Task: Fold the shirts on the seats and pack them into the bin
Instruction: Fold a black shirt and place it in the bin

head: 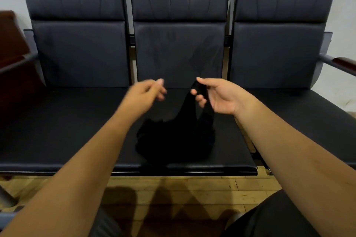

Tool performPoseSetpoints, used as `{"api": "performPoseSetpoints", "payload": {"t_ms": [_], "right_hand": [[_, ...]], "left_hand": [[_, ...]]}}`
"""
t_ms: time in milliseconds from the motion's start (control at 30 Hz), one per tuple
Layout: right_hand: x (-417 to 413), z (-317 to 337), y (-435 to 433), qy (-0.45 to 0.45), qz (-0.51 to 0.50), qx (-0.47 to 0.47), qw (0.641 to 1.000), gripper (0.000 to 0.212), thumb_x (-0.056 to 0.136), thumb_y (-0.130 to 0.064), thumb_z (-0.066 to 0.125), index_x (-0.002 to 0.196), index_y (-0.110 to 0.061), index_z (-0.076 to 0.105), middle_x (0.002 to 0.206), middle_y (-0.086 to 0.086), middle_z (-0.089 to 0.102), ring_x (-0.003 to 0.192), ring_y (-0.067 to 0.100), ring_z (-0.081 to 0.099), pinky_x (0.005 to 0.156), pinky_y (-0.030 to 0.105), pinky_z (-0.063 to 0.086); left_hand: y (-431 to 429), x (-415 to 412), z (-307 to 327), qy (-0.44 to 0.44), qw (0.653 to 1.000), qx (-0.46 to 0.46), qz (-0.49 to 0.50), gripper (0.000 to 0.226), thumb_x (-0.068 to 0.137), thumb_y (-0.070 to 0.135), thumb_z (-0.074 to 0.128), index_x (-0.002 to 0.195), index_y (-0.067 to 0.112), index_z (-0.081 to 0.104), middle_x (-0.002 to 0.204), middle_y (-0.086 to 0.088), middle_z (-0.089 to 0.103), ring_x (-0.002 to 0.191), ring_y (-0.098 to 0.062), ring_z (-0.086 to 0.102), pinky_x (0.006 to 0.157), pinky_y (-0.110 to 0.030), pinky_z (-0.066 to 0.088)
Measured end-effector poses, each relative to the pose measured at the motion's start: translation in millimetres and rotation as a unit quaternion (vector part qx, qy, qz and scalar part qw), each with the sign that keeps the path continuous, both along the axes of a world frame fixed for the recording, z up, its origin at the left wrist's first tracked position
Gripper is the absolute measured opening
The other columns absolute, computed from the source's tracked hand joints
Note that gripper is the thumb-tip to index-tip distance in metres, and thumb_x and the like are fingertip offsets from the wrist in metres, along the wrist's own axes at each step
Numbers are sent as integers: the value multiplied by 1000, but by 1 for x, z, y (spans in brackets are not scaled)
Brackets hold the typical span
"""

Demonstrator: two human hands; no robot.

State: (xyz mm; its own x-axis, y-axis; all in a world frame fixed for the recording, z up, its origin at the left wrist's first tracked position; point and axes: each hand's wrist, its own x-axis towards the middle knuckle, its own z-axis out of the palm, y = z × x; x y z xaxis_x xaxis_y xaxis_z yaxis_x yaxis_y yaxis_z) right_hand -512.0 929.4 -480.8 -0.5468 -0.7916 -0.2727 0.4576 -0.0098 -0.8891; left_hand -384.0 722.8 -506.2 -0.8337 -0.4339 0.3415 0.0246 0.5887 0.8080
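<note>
Black shirt (pixel 173 140) heaped on the middle seat (pixel 231 152), low in the centre of the frame, one strip of it lifted and pinched between thumb and fingers of the right hand (pixel 217 96). Left of that, just apart from the cloth, left hand (pixel 144 94) blurred, fingers loosely curled, gripping nothing.

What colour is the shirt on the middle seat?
The shirt is plain black; head view shows it.
</note>
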Motion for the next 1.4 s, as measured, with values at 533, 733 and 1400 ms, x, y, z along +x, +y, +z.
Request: {"api": "performPoseSetpoints", "payload": {"t_ms": [533, 733, 1400], "right_hand": [[33, -57, -2, 321, 124, 179, 922, 80, 72, -46, 84, 142, -18, 54, 131, -8, 64, 119, 15, 63, 82, 27, 54], [7, -43, 7, 411, -66, 116, 902, 12, 97, -15, 65, 98, -11, 76, 89, 4, 76, 83, 14, 71, 70, 25, 55], [-34, 89, 42, 541, -63, 258, 798, 11, 90, -19, 73, 97, -10, 76, 98, 11, 75, 92, 25, 68, 87, 36, 52]], "left_hand": [[32, -20, 20, 66, 814, 551, -171, 16, 104, 24, 51, 89, 21, 55, 95, -4, 69, 83, -17, 68, 85, -38, 55], [14, -20, 36, 143, 770, 610, -118, 8, 105, 20, 50, 106, 12, 54, 113, -20, 69, 108, -29, 71, 93, -48, 58], [-48, -18, 153, 216, 816, 534, -37, 28, 94, 2, 54, 121, -2, 61, 123, -17, 69, 105, -28, 71, 76, -38, 62]]}}
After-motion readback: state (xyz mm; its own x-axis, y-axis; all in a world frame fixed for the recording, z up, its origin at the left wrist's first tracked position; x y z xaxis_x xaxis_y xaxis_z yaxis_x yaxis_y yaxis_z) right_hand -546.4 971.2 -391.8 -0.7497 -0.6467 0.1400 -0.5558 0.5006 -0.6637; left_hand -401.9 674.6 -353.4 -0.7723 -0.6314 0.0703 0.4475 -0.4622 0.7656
